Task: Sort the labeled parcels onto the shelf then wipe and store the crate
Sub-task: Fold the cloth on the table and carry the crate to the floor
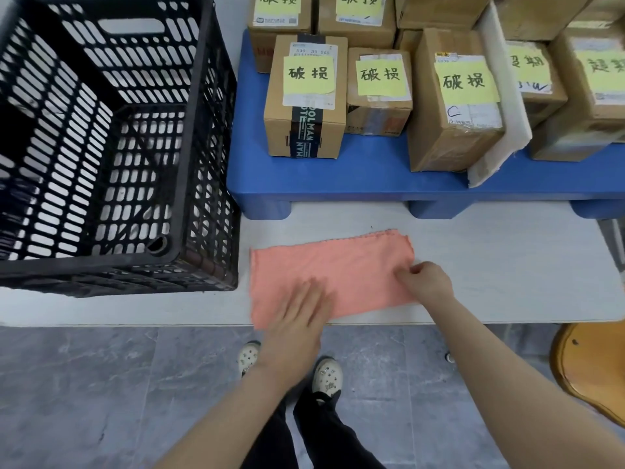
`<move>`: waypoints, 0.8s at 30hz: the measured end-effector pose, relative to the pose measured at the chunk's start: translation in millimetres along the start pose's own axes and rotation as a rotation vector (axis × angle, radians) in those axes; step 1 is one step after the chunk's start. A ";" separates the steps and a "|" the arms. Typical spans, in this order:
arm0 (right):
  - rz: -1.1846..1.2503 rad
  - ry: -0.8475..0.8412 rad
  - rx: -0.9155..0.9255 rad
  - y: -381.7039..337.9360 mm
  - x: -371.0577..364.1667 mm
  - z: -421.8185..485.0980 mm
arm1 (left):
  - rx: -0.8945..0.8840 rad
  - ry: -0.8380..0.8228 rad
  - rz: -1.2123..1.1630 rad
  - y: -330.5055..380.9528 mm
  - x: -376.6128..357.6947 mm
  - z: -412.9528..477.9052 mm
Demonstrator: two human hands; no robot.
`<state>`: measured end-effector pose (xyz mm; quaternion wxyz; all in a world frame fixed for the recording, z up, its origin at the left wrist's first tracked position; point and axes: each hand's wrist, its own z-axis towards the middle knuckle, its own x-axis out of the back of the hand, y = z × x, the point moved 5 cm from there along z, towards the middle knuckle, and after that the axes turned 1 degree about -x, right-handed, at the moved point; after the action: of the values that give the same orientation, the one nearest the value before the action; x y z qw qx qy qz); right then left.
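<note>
Right hand (424, 280) pinches the right edge of the pink cloth (338, 265), fingers curled on the fabric. Left hand (299, 309) lies flat on the cloth's near-left part, fingers straight, blurred. Cloth is folded into a rectangle, flat on the white table (507, 265), near edge close to the table's front edge. Black slotted crate (192, 130) stands upright just left of the cloth, nothing visible inside. Blue shelf (338, 177) sits behind the cloth, apart from it. Parcels on it: taped box (306, 96), small box (378, 93) and tall box (456, 106), each with a yellow label. White foam sheet (504, 96) stands right of the tall box, with more labeled boxes (581, 96) beyond it.
</note>
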<state>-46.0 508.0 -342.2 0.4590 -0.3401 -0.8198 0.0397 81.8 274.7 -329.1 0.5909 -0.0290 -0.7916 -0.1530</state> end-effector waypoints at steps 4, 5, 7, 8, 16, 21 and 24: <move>0.225 -0.001 -0.048 -3.9 2.3 -1.7 | 0.119 -0.218 0.006 -8.0 -30.2 -5.9; 0.329 0.022 -0.048 -2.6 4.4 -2.7 | 0.130 -0.214 0.020 -11.8 -30.1 -4.0; 0.527 0.040 -0.067 5.5 7.8 -4.1 | 0.107 -0.218 0.050 -14.4 -27.0 3.6; 0.612 0.023 -0.096 8.8 8.6 -7.3 | 0.102 -0.223 0.058 -14.2 -22.1 7.5; 0.586 -0.075 -0.234 21.8 -6.6 -14.4 | 0.084 -0.102 0.103 -16.9 -14.6 7.6; 0.002 0.268 -0.029 -10.9 11.9 -42.2 | 0.006 0.256 0.062 2.0 -4.5 12.1; -0.153 0.337 0.494 -63.4 5.2 -55.3 | 0.125 0.369 -0.084 11.7 3.0 8.3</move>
<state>-37.7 448.9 -282.7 0.6589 -0.1576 -0.7209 0.1461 76.0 287.7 -326.0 0.7197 0.0694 -0.6783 -0.1308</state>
